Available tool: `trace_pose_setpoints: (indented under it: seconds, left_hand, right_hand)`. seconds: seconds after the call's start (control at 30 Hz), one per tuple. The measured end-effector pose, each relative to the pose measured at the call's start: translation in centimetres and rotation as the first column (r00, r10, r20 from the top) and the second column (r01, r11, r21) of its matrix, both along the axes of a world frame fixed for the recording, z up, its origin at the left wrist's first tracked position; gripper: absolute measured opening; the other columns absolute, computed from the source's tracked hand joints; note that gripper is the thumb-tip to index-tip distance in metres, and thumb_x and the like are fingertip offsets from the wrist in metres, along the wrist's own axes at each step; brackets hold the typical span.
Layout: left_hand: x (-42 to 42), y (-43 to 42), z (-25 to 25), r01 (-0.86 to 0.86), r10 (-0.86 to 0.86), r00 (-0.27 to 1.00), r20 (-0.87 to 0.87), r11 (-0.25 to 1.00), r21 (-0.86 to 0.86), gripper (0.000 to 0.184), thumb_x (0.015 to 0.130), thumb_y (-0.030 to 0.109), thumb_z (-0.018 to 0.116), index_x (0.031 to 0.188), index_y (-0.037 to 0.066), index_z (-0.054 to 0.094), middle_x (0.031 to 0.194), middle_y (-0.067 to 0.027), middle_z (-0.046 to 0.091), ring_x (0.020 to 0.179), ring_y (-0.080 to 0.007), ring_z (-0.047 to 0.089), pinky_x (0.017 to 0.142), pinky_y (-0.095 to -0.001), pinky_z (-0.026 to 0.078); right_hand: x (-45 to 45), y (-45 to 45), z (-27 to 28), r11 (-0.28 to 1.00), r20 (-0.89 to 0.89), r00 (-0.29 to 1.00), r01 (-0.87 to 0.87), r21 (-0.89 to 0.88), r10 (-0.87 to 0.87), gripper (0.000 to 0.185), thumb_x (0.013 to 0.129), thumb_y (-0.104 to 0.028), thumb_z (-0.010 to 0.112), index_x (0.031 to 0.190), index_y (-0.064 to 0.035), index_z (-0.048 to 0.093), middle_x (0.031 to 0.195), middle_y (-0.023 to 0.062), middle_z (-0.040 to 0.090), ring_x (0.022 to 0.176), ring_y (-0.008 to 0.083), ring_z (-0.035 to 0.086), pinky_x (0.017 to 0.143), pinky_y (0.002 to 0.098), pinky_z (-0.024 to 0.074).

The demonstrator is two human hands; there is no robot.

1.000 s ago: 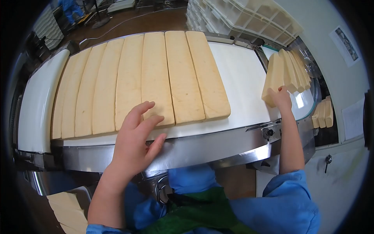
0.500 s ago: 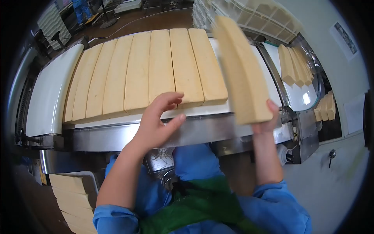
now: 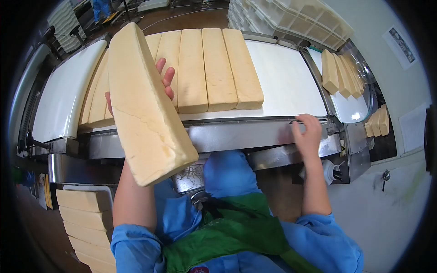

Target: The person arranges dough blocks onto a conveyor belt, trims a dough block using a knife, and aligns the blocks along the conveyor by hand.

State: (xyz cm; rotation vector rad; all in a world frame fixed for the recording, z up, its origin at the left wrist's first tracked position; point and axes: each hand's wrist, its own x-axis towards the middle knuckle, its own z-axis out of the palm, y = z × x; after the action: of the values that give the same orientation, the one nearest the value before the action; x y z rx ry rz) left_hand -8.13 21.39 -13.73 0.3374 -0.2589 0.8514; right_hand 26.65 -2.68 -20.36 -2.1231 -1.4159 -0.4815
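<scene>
My left hand (image 3: 166,81) holds a long pale-yellow block (image 3: 143,113) up above the belt, tilted, with cracks and a rough patch on its lower face. The palm is hidden behind the block; only fingertips show at its sides. Several similar blocks (image 3: 220,68) lie side by side on the white conveyor belt (image 3: 291,77), partly covered by the held one. My right hand (image 3: 310,136) is at the belt's metal front edge (image 3: 255,132), on the right, thumb and fingers apart with nothing between them.
More blocks (image 3: 339,75) stand on a second white belt to the right. At lower left, several blocks (image 3: 84,216) are stacked beside a pale tray rim. White plastic crates (image 3: 296,22) rise behind the belt. Another person's blue-clad legs (image 3: 101,8) show at the far left.
The block from my right hand has gone leftward into my left hand, which has lifted and turned behind it. My right hand has let go and is now empty.
</scene>
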Motion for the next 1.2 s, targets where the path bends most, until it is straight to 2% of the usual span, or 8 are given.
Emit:
trace_pose_setpoints:
  seconds: [0.03, 0.13, 0.37, 0.53, 0.63, 1.0, 1.1, 1.2]
  left_hand:
    - [-0.4, -0.1, 0.1, 0.093, -0.092, 0.995, 0.046, 0.996, -0.014, 0.108, 0.077, 0.071, 0.06, 0.153, 0.008, 0.016, 0.152, -0.0231, 0.023, 0.125, -0.0389, 0.046, 0.095, -0.0463, 0.052]
    - [-0.6, -0.1, 0.0, -0.019, 0.019, 0.999, -0.036, 1.0, 0.008, 0.108, 0.077, 0.071, 0.06, 0.153, 0.008, 0.016, 0.152, -0.0235, 0.023, 0.126, -0.0393, 0.044, 0.094, -0.0457, 0.052]
    - [-0.3, -0.2, -0.6, 0.012, -0.004, 0.997, -0.071, 0.995, 0.101, 0.107, 0.078, 0.073, 0.057, 0.153, 0.007, 0.016, 0.152, -0.0237, 0.025, 0.127, -0.0419, 0.044, 0.092, -0.0486, 0.051]
    - [0.2, -0.5, -1.0, 0.079, -0.076, 0.997, -0.024, 0.99, 0.113, 0.105, 0.079, 0.076, 0.05, 0.153, 0.01, 0.016, 0.151, -0.0236, 0.026, 0.125, -0.044, 0.045, 0.091, -0.0494, 0.052]
    - [0.3, -0.7, -1.0, 0.101, -0.094, 0.995, -0.044, 0.98, 0.171, 0.098, 0.083, 0.068, 0.055, 0.153, 0.011, 0.017, 0.152, -0.0236, 0.023, 0.124, -0.0416, 0.047, 0.092, -0.048, 0.054]
    - [0.9, -1.2, -1.2, 0.081, -0.062, 0.988, -0.139, 0.988, 0.134, 0.098, 0.082, 0.076, 0.044, 0.152, 0.011, 0.023, 0.149, -0.0237, 0.032, 0.117, -0.0435, 0.054, 0.087, -0.0464, 0.054]
    - [1.1, -1.2, -1.3, 0.093, -0.07, 0.986, -0.148, 0.983, 0.156, 0.097, 0.082, 0.076, 0.043, 0.152, 0.011, 0.023, 0.148, -0.0235, 0.032, 0.116, -0.0426, 0.055, 0.087, -0.0463, 0.054]
    - [1.4, -1.4, -1.3, 0.101, -0.076, 0.984, -0.16, 0.983, 0.152, 0.097, 0.083, 0.075, 0.043, 0.152, 0.01, 0.023, 0.146, -0.0229, 0.035, 0.114, -0.0415, 0.055, 0.086, -0.0453, 0.055]
  right_hand:
    - [1.5, -0.9, -0.6, 0.997, 0.106, 0.992, 0.074, -0.014, -0.072, 0.023, 0.076, -0.011, 0.067, 0.098, -0.0034, 0.066, 0.103, 0.0127, 0.065, 0.102, 0.0329, 0.059, 0.094, 0.0437, 0.0425]
    - [3.7, -2.6, -1.2, 0.973, 0.296, 0.939, 0.211, -0.099, -0.173, 0.024, 0.074, -0.01, 0.065, 0.097, -0.0023, 0.065, 0.101, 0.0134, 0.065, 0.101, 0.0321, 0.058, 0.095, 0.0442, 0.0405]
    - [2.9, -1.6, -2.3, 0.963, 0.352, 0.929, 0.191, -0.19, -0.115, 0.024, 0.074, -0.01, 0.064, 0.096, 0.0004, 0.065, 0.098, 0.0147, 0.063, 0.098, 0.0329, 0.057, 0.093, 0.0455, 0.0404]
    - [1.1, -0.4, -2.1, 0.997, 0.177, 0.984, 0.005, -0.071, 0.008, 0.02, 0.074, -0.007, 0.067, 0.094, -0.0032, 0.067, 0.101, 0.0129, 0.064, 0.1, 0.0319, 0.058, 0.092, 0.0455, 0.0426]
    - [3.3, -1.4, -2.1, 0.989, 0.269, 0.955, 0.142, -0.048, -0.125, 0.02, 0.074, -0.007, 0.066, 0.094, -0.0027, 0.067, 0.1, 0.0125, 0.064, 0.099, 0.0315, 0.059, 0.092, 0.0446, 0.0425]
    - [8.8, -3.4, 0.6, 0.891, 0.247, 0.968, 0.149, -0.429, -0.043, 0.012, 0.08, -0.013, 0.066, 0.083, -0.0032, 0.07, 0.092, 0.0115, 0.066, 0.085, 0.032, 0.062, 0.079, 0.0434, 0.048]
    - [8.7, -3.6, 1.1, 0.958, 0.078, 0.997, 0.013, -0.286, 0.01, 0.014, 0.079, -0.012, 0.067, 0.088, -0.0019, 0.07, 0.091, 0.0137, 0.066, 0.083, 0.0327, 0.063, 0.076, 0.0408, 0.0498]
    - [7.4, -3.3, 0.6, 0.942, 0.223, 0.973, 0.025, -0.336, 0.054, 0.021, 0.073, -0.01, 0.07, 0.094, -0.0041, 0.069, 0.093, 0.0117, 0.064, 0.089, 0.0332, 0.06, 0.081, 0.0423, 0.0475]
